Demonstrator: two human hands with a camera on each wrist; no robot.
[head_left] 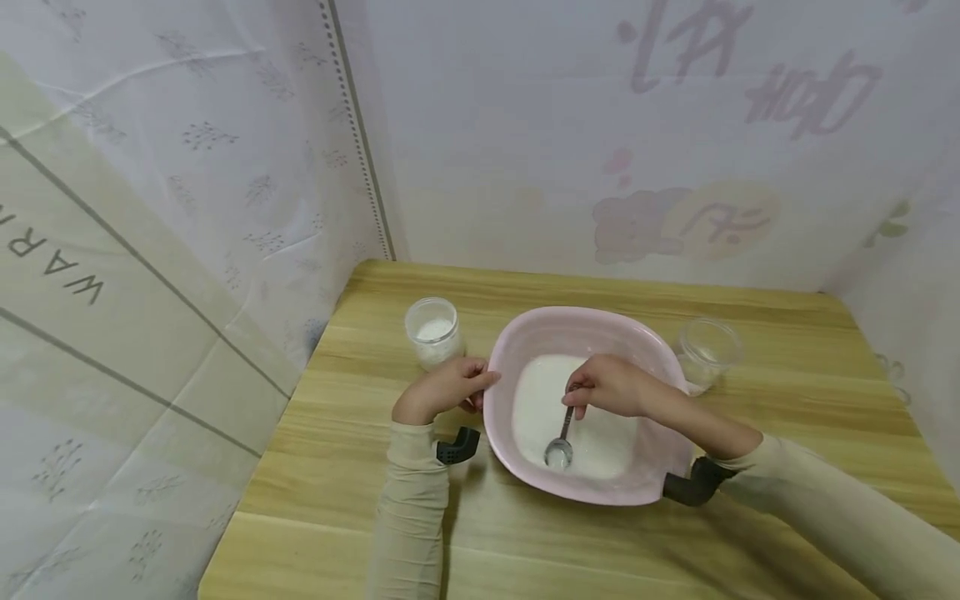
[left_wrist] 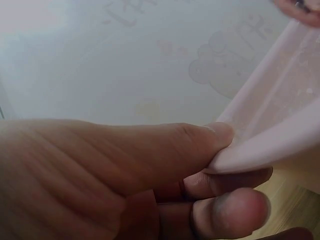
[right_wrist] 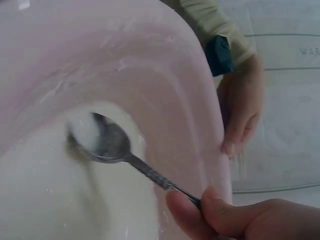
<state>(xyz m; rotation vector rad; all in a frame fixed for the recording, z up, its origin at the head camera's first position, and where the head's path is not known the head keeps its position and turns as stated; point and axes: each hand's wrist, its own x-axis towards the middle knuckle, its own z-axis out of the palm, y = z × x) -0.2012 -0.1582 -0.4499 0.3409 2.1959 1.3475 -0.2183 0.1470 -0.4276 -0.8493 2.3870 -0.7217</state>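
A pink plastic basin (head_left: 592, 321) holds a pool of white liquid (head_left: 540, 387). My left hand (head_left: 446, 387) pinches the basin's left rim, thumb on top and fingers beneath, as the left wrist view shows up close. Between thumb and fingertips, my right hand (head_left: 611, 385) grips a metal spoon (head_left: 558, 452) by its patterned handle. The spoon's bowl hangs over the liquid near the basin's front and carries some of the white stuff, seen also in the right wrist view (right_wrist: 107, 140).
Behind my left hand stands a clear jar (head_left: 435, 333) with white contents. Another clear jar (head_left: 708, 350) is at the basin's right side, close to my right forearm. All stand on a wooden table (head_left: 337, 492), with printed curtains (head_left: 487, 167) around its back and left.
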